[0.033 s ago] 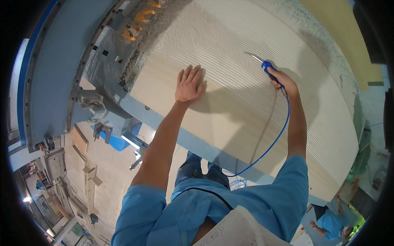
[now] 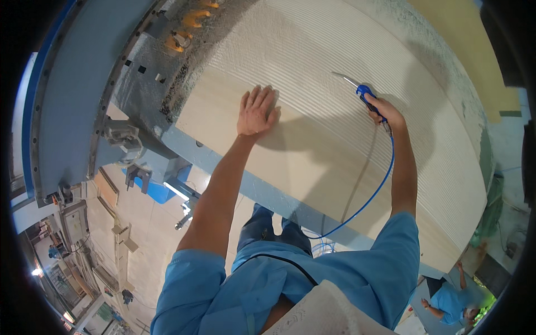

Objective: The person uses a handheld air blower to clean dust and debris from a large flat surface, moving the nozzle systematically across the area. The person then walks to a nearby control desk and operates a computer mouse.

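A large pale wooden panel [image 2: 335, 151] with fine parallel grooves lies on a machine bed in front of me. My left hand [image 2: 258, 111] rests flat on it, fingers spread, holding nothing. My right hand [image 2: 386, 114] grips a blue air blow gun [image 2: 365, 95] whose thin metal nozzle points up and to the left, just above the grooved surface. A blue hose [image 2: 373, 198] runs from the gun down past my right forearm to the panel's near edge. Both arms wear short blue sleeves.
A grey machine frame [image 2: 72, 95] with a blue rim curves along the left, with dust along the panel's edge. Orange pieces [image 2: 190, 22] lie at the top. A clamp bracket [image 2: 120, 137] juts out at the left. Another person in blue [image 2: 452, 298] stands at lower right.
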Available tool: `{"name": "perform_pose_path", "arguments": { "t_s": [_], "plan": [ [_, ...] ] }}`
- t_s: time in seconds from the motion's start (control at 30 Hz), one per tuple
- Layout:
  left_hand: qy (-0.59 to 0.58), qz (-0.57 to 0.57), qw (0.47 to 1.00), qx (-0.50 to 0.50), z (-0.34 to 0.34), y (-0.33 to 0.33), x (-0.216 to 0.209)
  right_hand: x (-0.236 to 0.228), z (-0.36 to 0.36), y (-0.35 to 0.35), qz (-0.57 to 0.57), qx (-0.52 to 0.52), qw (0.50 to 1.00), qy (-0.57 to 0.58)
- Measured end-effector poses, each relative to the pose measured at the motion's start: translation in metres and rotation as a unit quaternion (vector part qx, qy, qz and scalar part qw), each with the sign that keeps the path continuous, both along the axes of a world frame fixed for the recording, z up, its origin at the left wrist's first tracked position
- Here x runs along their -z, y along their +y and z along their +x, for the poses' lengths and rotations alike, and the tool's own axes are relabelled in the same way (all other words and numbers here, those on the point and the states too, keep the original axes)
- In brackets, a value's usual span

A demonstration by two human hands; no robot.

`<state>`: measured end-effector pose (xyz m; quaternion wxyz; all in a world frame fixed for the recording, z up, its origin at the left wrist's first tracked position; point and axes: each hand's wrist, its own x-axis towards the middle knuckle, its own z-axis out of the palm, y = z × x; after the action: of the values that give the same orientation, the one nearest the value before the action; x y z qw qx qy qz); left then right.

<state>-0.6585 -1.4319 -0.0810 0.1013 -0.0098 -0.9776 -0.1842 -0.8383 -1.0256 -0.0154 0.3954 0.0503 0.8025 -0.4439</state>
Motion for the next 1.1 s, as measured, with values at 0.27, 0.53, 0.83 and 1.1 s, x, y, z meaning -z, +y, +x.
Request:
{"name": "perform_pose_path", "arguments": {
  "t_s": [0.27,0.53,0.83,1.1],
  "plan": [
    [0.02,0.004,1.0,0.002,-0.002,-0.002,0.007,0.001,0.088,0.06,-0.008,0.055,0.996,-0.063],
    [0.043,-0.004,0.999,0.017,-0.005,-0.003,0.014,0.018,0.137,0.048,-0.087,0.232,0.967,-0.056],
    [0.086,0.079,0.991,-0.072,0.0,-0.007,0.012,0.009,0.103,-0.122,-0.113,-0.018,0.992,-0.054],
    [0.065,0.082,0.992,-0.071,-0.001,-0.007,0.007,0.035,0.004,-0.184,-0.202,0.223,0.954,-0.017]
  ]
}}
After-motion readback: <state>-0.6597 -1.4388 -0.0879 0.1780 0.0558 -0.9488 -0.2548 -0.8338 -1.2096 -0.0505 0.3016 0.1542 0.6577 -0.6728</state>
